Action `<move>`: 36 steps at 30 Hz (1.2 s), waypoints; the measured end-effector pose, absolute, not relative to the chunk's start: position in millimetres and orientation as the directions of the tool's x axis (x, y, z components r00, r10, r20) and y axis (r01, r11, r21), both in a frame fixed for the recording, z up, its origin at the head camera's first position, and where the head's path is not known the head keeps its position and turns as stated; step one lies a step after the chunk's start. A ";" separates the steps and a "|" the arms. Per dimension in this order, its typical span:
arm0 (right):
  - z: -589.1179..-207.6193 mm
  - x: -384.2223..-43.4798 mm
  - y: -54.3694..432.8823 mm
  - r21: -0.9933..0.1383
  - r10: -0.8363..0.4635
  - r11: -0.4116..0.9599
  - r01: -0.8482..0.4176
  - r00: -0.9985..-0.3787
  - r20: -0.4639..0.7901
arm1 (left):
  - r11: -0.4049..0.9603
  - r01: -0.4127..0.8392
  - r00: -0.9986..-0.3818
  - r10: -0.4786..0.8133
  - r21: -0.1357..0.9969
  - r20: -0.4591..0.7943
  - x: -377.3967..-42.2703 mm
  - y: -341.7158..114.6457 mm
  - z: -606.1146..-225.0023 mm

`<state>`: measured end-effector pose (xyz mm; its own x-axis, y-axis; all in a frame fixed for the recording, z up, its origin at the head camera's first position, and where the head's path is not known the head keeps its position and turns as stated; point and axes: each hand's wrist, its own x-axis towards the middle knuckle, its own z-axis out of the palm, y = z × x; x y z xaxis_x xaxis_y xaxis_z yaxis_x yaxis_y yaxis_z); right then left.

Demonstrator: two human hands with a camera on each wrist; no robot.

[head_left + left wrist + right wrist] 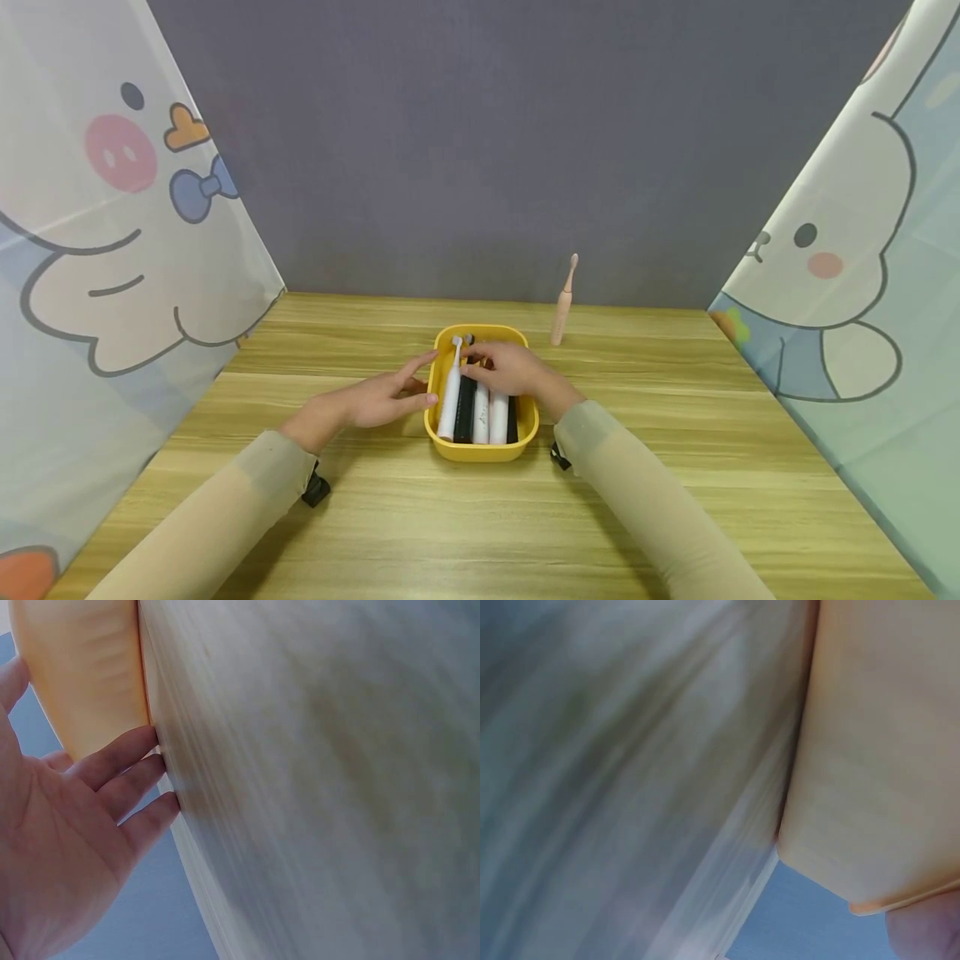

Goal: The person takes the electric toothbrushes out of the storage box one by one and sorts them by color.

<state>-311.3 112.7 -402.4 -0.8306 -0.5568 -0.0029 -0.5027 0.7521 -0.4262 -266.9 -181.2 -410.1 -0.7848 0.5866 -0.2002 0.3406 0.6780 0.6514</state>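
A yellow basket (483, 452) stands on the table with several electric toothbrushes side by side in it. At its left lies a white toothbrush (451, 404), beside a black toothbrush (464, 410); more white handles and a dark one lie to the right. My left hand (386, 400) is at the basket's left wall, fingers spread; in the left wrist view its fingertips reach the tabletop. My right hand (506, 367) reaches over the basket, thumb and fingers around the upper part of the black toothbrush. Whether they pinch it is hidden. A pink toothbrush (562, 312) lies outside, behind the basket.
The wooden table (420, 525) runs back to a grey wall panel (495, 150). Cartoon-printed curtains (150, 267) flank it on the left and right. A dark wrist device (316, 489) shows under the left sleeve.
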 end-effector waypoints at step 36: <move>-391.8 -305.7 115.3 -0.652 -0.579 0.532 -0.540 -0.794 0.185 | 0.683 0.341 -0.782 0.587 0.646 -0.207 -269.0 -180.6 -410.4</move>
<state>-305.7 115.3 -391.8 -0.7938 -0.5793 0.1853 -0.5405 0.5321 -0.6517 -269.0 -180.6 -410.4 -0.7822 0.5875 -0.2075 0.3412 0.6826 0.6463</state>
